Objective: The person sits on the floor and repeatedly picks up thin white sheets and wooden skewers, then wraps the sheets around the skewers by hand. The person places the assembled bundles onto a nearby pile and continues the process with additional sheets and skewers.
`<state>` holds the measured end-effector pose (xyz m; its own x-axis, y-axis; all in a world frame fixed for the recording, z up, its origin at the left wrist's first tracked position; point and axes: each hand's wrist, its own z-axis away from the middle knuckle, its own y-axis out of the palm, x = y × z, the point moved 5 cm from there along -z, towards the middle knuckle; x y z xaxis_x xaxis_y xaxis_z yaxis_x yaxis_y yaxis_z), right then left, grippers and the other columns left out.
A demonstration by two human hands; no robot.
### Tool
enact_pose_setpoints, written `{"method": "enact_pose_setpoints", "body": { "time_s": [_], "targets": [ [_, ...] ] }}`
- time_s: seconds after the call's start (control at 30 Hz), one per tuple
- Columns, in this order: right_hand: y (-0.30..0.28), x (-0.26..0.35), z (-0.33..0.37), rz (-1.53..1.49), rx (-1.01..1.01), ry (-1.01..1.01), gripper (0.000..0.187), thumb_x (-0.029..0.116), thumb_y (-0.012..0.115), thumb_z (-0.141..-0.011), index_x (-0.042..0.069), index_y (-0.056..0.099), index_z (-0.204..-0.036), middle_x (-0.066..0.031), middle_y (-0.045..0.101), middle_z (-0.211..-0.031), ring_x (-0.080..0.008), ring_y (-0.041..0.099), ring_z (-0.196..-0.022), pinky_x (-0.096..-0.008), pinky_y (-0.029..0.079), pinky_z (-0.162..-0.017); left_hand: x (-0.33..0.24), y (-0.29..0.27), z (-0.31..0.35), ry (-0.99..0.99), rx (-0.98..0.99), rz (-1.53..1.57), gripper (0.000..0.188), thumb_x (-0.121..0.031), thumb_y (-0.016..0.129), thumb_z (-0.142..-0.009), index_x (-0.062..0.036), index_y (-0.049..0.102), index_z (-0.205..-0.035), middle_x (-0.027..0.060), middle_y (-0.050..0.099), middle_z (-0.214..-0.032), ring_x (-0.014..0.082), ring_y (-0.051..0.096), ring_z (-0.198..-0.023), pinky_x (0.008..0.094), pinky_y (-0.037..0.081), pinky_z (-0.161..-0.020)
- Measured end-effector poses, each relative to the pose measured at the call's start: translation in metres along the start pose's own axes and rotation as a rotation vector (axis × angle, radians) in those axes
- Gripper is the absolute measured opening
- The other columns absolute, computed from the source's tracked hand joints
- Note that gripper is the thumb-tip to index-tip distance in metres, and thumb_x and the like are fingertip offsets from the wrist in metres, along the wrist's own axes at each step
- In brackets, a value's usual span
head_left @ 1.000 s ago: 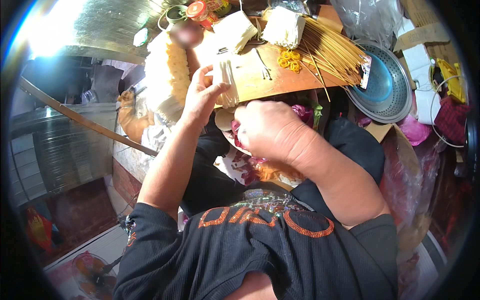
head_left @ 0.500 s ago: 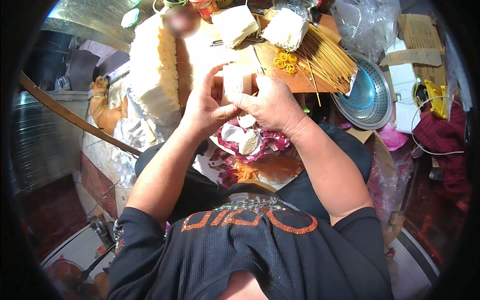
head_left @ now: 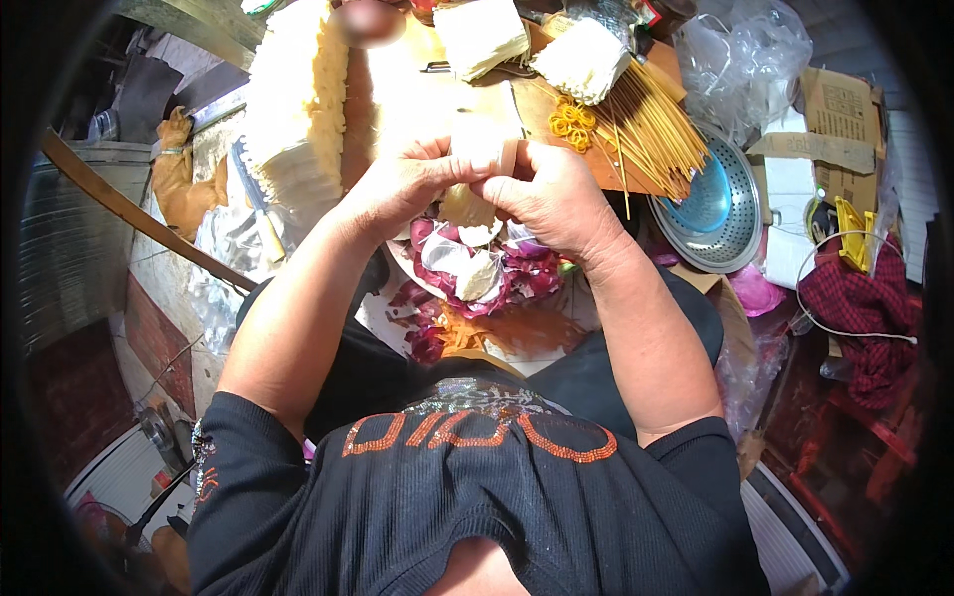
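Observation:
Close together in front of me, my left hand (head_left: 397, 187) and my right hand (head_left: 558, 202) grip a pale folded sheet (head_left: 480, 137) between thumbs and fingers. Sunlight washes out its upper part, so its exact kind is unclear. Just below the hands lie purple-red leafy vegetable pieces (head_left: 532, 281) with white pieces (head_left: 479, 276) among them. Nearer to me are orange shreds (head_left: 489, 331). Beyond the hands, two small stacks of pale sheets, the left stack (head_left: 481, 37) and the right stack (head_left: 584, 62), rest on a wooden board (head_left: 658, 62).
A tall stack of pale sheets (head_left: 296, 104) stands at left, beside a knife (head_left: 261, 214). Thin wooden sticks (head_left: 661, 134) and yellow rubber bands (head_left: 572, 123) lie on the board. Right of it are a metal colander (head_left: 743, 217) and blue bowl (head_left: 709, 199). A brown dog (head_left: 181, 189) is at far left.
The view has shifted slightly. My left fingers, raised and spread behind the sheet before, now lie lower against it, and the sheet is tipped with its far part out in bright light.

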<state>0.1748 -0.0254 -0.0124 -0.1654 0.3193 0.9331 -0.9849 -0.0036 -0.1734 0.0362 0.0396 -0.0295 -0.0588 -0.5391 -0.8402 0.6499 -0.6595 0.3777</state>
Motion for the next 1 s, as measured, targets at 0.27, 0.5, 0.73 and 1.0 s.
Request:
{"method": "enact_pose_setpoints", "body": {
  "time_s": [0.27, 0.5, 0.73, 1.0],
  "targets": [
    [-0.01, -0.004, 0.009, -0.02, -0.034, 0.013, 0.033, 0.022, 0.07, -0.08, -0.004, 0.067, -0.101, -0.012, 0.07, -0.086, -0.0156, 0.067, -0.077, -0.0301, 0.053, -0.073, -0.006, 0.011, -0.005, 0.074, -0.046, -0.034, 0.04, -0.021, 0.07, -0.086, -0.0007, 0.057, -0.118, 0.0056, 0.065, -0.105, 0.0129, 0.062, -0.093, 0.0284, 0.051, -0.085],
    [-0.014, -0.005, 0.013, 0.072, -0.069, -0.039, 0.036, 0.025, 0.067, -0.075, -0.005, 0.066, -0.096, -0.0186, 0.069, -0.083, -0.0242, 0.068, -0.077, -0.034, 0.053, -0.073, -0.002, 0.017, -0.009, 0.053, 0.05, -0.066, 0.043, -0.019, 0.074, -0.083, -0.0011, 0.057, -0.117, 0.005, 0.064, -0.105, 0.014, 0.062, -0.093, 0.0292, 0.051, -0.084],
    [-0.014, 0.004, 0.011, 0.196, -0.099, -0.082, 0.04, 0.029, 0.063, -0.074, -0.007, 0.063, -0.091, -0.022, 0.067, -0.082, -0.0317, 0.067, -0.079, -0.0375, 0.052, -0.074, -0.003, 0.008, -0.009, -0.03, -0.019, -0.162, 0.045, -0.021, 0.077, -0.08, -0.0021, 0.059, -0.116, 0.0044, 0.065, -0.102, 0.0131, 0.062, -0.092, 0.028, 0.05, -0.083],
    [-0.015, 0.008, 0.009, 0.314, -0.103, -0.079, 0.04, 0.032, 0.062, -0.074, -0.004, 0.064, -0.09, -0.0231, 0.066, -0.081, -0.0362, 0.065, -0.08, -0.041, 0.051, -0.075, -0.012, -0.004, 0.001, -0.044, -0.051, -0.229, 0.037, -0.022, 0.076, -0.081, -0.0023, 0.063, -0.11, 0.0044, 0.068, -0.097, 0.0125, 0.063, -0.087, 0.0269, 0.05, -0.081]
  ]
}}
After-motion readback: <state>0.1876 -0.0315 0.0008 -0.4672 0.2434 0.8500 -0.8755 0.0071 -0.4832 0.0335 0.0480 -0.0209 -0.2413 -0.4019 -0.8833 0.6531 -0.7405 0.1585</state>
